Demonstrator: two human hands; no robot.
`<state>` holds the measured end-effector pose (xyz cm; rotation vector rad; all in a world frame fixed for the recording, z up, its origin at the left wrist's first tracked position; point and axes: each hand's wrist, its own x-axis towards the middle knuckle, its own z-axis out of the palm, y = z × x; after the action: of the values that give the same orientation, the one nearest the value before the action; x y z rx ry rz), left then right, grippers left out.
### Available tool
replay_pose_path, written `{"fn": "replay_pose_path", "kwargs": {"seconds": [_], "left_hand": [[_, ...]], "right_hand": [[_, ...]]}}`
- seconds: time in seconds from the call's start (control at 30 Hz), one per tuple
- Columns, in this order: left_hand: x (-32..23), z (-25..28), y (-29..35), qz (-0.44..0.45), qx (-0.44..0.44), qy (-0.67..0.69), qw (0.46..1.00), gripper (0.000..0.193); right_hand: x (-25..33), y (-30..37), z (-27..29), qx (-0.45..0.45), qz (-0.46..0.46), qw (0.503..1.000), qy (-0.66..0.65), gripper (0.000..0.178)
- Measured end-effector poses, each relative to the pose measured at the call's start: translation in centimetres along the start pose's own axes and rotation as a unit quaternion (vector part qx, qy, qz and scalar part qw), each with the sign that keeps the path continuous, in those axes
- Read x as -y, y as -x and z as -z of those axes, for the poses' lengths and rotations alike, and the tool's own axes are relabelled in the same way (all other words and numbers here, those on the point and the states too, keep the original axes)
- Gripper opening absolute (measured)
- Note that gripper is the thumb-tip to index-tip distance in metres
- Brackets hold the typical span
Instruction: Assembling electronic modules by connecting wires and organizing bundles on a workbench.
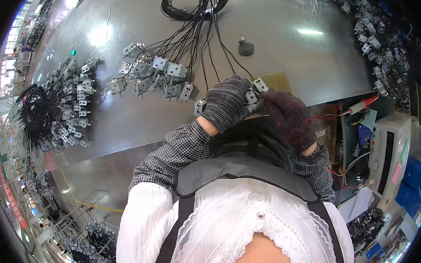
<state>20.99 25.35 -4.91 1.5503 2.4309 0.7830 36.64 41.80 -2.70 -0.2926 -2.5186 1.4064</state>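
Note:
In a grey striped knit glove, my left hand [227, 104] is closed round a small grey box-shaped metal part [251, 97] near the table's front edge. My right hand [289, 118], in a dark maroon knit glove, has its fingers bent against the same part from the other side; the fingertips are partly hidden. Another such part [260, 84] lies just beyond, on a yellowish flat pad [276, 82]. One more grey part [200, 107] sits left of my left hand. Thin black cables run from these parts to a coiled bundle [186, 5] at the far side.
Several grey parts [156, 73] are heaped left of my hands. Larger piles of cabled parts stand at the left [71, 106] and far right [376, 39]. A dark rounded object [246, 47] lies beyond my hands. A red-tipped probe [363, 105] and a pale instrument box [390, 154] are at right.

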Motion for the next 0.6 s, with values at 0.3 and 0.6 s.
{"fn": "replay_pose_path", "kwargs": {"seconds": [0.3, 0.6], "left_hand": [[-0.8, -0.8, -1.2, 0.040, 0.016, -0.022, 0.999, 0.058], [-0.4, -0.1, -1.5, 0.036, 0.062, -0.051, 0.996, 0.068]], "right_hand": [[2.1, -0.5, 0.9, 0.026, 0.043, 0.980, 0.193, 0.024], [1.3, -0.6, 0.2, 0.014, 0.012, 0.988, 0.151, 0.022]]}}
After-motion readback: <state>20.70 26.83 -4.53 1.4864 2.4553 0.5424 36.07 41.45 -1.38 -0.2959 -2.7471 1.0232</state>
